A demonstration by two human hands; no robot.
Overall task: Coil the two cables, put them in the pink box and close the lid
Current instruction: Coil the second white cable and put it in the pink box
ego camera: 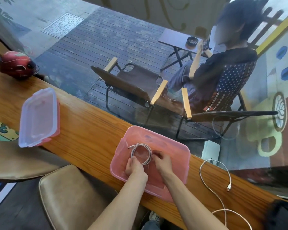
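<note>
The open pink box (173,146) sits on the wooden counter in front of me. A coiled white cable (140,152) lies inside it, one plug end sticking out at its upper left. My left hand (135,168) pinches the coil's lower left side. My right hand (161,161) holds its right side with fingers curled. The second white cable (206,180) lies uncoiled on the counter to the right of the box, its plug near the far edge and its other end hanging off the near edge. The clear lid (38,117) lies on the counter to the left.
A red helmet (15,65) rests at the counter's far left. A tan padded stool (70,196) stands below the counter's near edge. Behind the window a person sits in a folding chair (219,103). A dark bag (281,214) is at bottom right.
</note>
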